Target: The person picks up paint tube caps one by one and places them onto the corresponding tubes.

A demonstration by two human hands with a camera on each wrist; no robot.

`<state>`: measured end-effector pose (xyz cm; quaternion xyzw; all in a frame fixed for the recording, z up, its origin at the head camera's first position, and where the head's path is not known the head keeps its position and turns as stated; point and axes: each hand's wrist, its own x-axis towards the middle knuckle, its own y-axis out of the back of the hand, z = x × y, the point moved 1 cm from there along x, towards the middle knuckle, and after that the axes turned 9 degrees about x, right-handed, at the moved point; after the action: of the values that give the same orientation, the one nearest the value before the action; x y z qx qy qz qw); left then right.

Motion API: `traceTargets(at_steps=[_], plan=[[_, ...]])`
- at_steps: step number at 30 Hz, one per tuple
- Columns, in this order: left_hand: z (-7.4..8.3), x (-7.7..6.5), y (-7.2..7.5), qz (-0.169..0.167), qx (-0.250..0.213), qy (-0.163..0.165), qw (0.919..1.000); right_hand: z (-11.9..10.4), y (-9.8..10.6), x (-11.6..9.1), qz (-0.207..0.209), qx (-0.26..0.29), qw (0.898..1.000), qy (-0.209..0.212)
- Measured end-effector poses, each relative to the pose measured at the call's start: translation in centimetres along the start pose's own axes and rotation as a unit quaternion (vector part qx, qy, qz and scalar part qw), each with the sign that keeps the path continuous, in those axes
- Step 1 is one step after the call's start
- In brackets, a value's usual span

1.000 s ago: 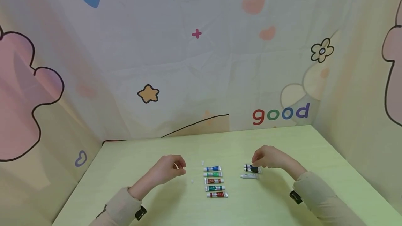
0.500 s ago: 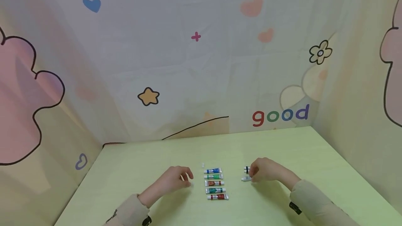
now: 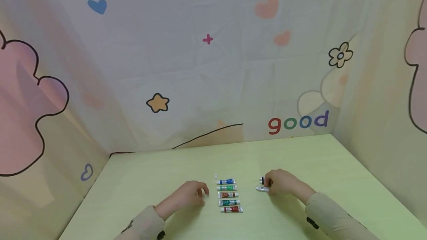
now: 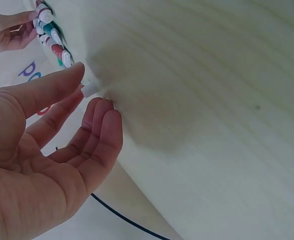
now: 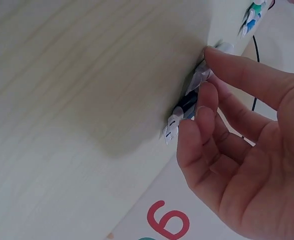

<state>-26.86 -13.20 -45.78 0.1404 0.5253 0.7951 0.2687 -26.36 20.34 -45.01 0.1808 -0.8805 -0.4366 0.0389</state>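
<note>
On the right, my right hand [image 3: 283,182] pinches a whitish paint tube [image 3: 262,189] between thumb and index finger, its cap end pointing left. Just behind that tube lies a dark-banded paint tube [image 3: 261,180], partly covered by the hand; its black part [image 5: 188,102] shows beside my curled fingers in the right wrist view. My left hand [image 3: 188,193] is low over the table, thumb and index finger apart. Right at those fingertips is a small white cylindrical piece [image 4: 90,90], which the hand hides in the head view.
Left of my right hand, several paint tubes lie in a column: blue [image 3: 225,182], light green [image 3: 227,187], brown-red [image 3: 228,195], dark green [image 3: 229,203] and red [image 3: 231,209]. Small white bits [image 3: 215,176] lie behind them. A printed cloth [image 3: 186,66] rises behind the table.
My right hand has come down and nearer from the dark-banded tubes onto the whitish one, which has tilted slightly. My left hand has moved right and nearer, over the small white piece.
</note>
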Motion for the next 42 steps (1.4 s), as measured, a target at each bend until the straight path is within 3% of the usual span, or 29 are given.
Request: traceTargets(at_steps=[26, 35, 42], plan=[[-0.4, 0.1, -0.3, 0.022, -0.02, 0.004, 0.9995, -0.5, 0.0, -0.2, 0.007, -0.029, 1.0, -0.009], [-1.0, -0.3, 1.6, 0.064, -0.018, -0.012, 0.9977, -0.2, 0.8, -0.2, 0.01, -0.016, 1.0, -0.009], [-1.3, -1.2, 3.9, 0.101, -0.035, 0.005, 0.9943, -0.5, 2.2, -0.2, 0.022, 0.027, 0.999, 0.0]])
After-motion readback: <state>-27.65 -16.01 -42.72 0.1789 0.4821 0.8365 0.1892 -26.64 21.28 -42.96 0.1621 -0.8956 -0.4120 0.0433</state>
